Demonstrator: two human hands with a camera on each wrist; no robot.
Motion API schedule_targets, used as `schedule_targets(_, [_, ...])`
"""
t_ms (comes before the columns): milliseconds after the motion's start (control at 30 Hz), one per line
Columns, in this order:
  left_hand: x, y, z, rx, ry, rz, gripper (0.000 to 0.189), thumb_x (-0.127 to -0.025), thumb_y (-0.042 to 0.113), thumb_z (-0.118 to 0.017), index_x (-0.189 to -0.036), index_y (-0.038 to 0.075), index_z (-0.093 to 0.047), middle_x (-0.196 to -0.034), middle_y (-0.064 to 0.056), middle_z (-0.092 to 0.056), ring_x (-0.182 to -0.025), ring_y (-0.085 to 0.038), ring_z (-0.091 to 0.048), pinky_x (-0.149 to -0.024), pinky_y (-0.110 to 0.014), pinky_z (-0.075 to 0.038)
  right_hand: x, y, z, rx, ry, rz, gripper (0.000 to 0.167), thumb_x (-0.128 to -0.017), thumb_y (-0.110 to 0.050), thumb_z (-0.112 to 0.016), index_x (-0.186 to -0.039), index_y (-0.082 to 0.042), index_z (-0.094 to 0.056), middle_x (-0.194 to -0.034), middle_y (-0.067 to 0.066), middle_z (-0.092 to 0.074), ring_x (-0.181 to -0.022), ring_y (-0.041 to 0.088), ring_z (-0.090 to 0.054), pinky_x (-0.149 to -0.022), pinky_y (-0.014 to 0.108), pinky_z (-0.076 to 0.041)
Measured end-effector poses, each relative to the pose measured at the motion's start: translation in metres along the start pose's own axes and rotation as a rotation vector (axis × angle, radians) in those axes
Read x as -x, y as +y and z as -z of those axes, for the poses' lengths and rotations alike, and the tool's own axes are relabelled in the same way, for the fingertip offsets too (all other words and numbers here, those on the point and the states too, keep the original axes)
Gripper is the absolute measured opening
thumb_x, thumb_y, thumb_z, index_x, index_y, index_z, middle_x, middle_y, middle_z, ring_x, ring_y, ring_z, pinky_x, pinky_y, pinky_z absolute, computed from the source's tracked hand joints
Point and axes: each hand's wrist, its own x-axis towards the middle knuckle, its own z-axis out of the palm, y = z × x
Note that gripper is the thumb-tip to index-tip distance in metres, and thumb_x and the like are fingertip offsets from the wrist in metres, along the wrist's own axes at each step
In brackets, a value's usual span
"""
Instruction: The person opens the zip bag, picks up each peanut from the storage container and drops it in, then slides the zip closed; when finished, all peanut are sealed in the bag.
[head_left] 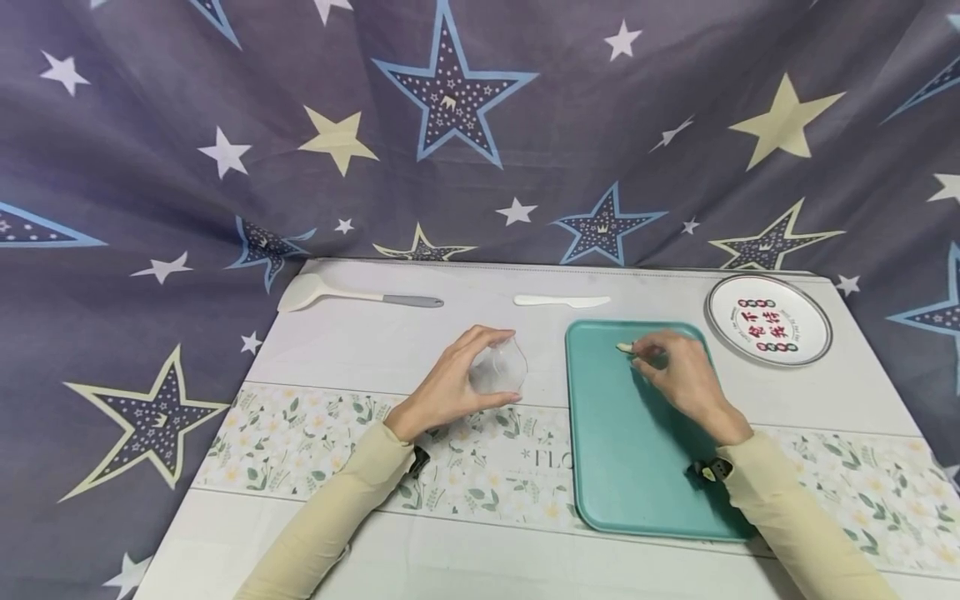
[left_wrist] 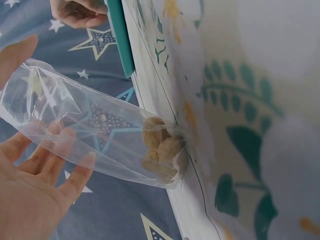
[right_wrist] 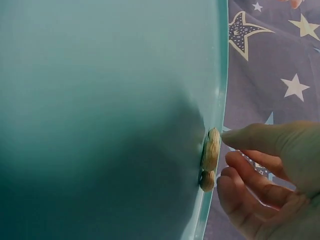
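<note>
My left hand point(head_left: 450, 379) holds a clear plastic bag point(head_left: 501, 367), thumb on one side and fingers on the other. Several tan peanuts point(left_wrist: 165, 147) lie bunched in the bag's bottom, low over the table in the left wrist view. On the far part of a teal tray point(head_left: 637, 442) lies a tan peanut point(right_wrist: 211, 150) with a ridged shell. My right hand point(head_left: 678, 371) hovers over the tray, its fingertips right beside that peanut. In the right wrist view the fingers of this hand stand apart, with nothing between them.
Behind the left hand, a white spatula point(head_left: 303, 292) with a grey handle end lies near the table's back edge. A white plastic knife point(head_left: 562, 301) is farther right. Beyond the tray's right corner sits a round white plate point(head_left: 723, 308) with red lettering. A starry curtain point(head_left: 480, 192) hangs behind.
</note>
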Motion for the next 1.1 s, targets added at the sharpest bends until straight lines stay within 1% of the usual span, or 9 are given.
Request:
schedule_targets(100, [0.001,0.0,0.0,-0.002,-0.001,0.004,0.089,-0.078,0.042,-0.092,-0.152,0.016,-0.051,-0.144,-0.001,-0.059,-0.131,-0.016,-0.057,-0.114,-0.036,-0.05,0.0,0.001,0.001,0.017,-0.008,-0.004,0.017,-0.084,0.002,-0.082,-0.1,-0.001,-0.078,-0.094,0.017,-0.078,-0.084,0.034,-0.074,-0.08,0.054,-0.058])
schedule_targets(233, [0.0,0.001,0.001,-0.005,-0.007,0.006,0.088,-0.079,0.042,-0.092,-0.152,0.015,-0.051,-0.144,0.0,-0.058,-0.131,-0.016,-0.057,-0.114,-0.037,-0.05,0.003,0.002,0.0,0.024,-0.017,-0.004,0.015,-0.083,0.002,-0.081,-0.098,-0.001,-0.078,-0.091,0.016,-0.077,-0.082,0.032,-0.073,-0.079,0.054,-0.058])
schedule_targets(433, [0.0,0.001,0.001,-0.001,-0.008,0.006,0.088,-0.079,0.042,-0.091,-0.152,0.013,-0.052,-0.144,-0.002,-0.059,-0.13,-0.017,-0.057,-0.113,-0.039,-0.05,0.006,0.002,-0.001,0.014,-0.046,-0.003,0.012,-0.084,0.001,-0.082,-0.095,-0.002,-0.078,-0.09,0.016,-0.078,-0.079,0.03,-0.074,-0.073,0.05,-0.06])
schedule_targets(533, [0.001,0.001,0.001,0.002,-0.003,0.003,0.088,-0.079,0.042,-0.092,-0.152,0.015,-0.051,-0.144,-0.003,-0.059,-0.13,-0.017,-0.057,-0.113,-0.039,-0.05,0.006,0.002,-0.002,-0.002,-0.06,0.001,0.01,-0.086,0.001,-0.081,-0.095,-0.002,-0.078,-0.091,0.017,-0.078,-0.077,0.03,-0.075,-0.071,0.049,-0.062])
schedule_targets(700, [0.002,0.001,0.0,-0.005,-0.004,0.004,0.089,-0.079,0.043,-0.092,-0.153,0.017,-0.05,-0.145,0.0,-0.059,-0.131,-0.016,-0.057,-0.114,-0.038,-0.05,0.008,-0.001,-0.004,-0.021,-0.085,-0.013,0.007,-0.088,0.001,-0.079,-0.094,-0.001,-0.078,-0.09,0.016,-0.078,-0.076,0.027,-0.075,-0.07,0.045,-0.062])
schedule_targets(833, [0.003,0.001,0.0,-0.005,-0.006,0.004,0.089,-0.078,0.042,-0.092,-0.152,0.015,-0.051,-0.144,0.0,-0.059,-0.131,-0.016,-0.057,-0.113,-0.037,-0.05,0.009,-0.004,-0.006,-0.031,-0.097,-0.022,0.006,-0.089,0.001,-0.079,-0.094,0.0,-0.078,-0.09,0.017,-0.078,-0.076,0.027,-0.075,-0.07,0.045,-0.063])
schedule_targets(1000, [0.002,0.0,0.0,-0.007,-0.005,0.002,0.089,-0.079,0.042,-0.092,-0.152,0.013,-0.051,-0.144,-0.002,-0.059,-0.131,-0.016,-0.057,-0.114,-0.038,-0.05,0.008,-0.009,-0.008,-0.042,-0.091,-0.023,0.007,-0.089,-0.001,-0.079,-0.096,0.0,-0.078,-0.09,0.016,-0.078,-0.076,0.026,-0.075,-0.07,0.046,-0.063])
schedule_targets(1100, [0.002,0.0,0.001,-0.011,-0.004,0.003,0.089,-0.079,0.043,-0.092,-0.152,0.014,-0.051,-0.145,0.0,-0.059,-0.132,-0.015,-0.056,-0.114,-0.037,-0.05,0.006,-0.013,-0.009,-0.043,-0.074,-0.015,0.007,-0.089,-0.002,-0.08,-0.096,-0.002,-0.079,-0.09,0.014,-0.079,-0.076,0.025,-0.075,-0.07,0.045,-0.062])
